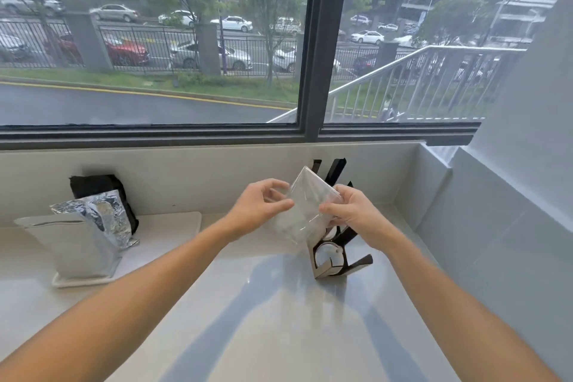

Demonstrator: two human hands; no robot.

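The left grip (260,206) pinches one edge of a clear plastic bag (305,195) and the right grip (350,214) clasps the other side. The bag is tilted in the air just above a black rack (338,260) on the desk (248,304). Foil pouches (90,226) stand well to the left.

Head camera looks forward-down, close over counter (279,319).

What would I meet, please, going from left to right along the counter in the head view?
The white pouch → foil bag → left hand → clear packet → right hand.
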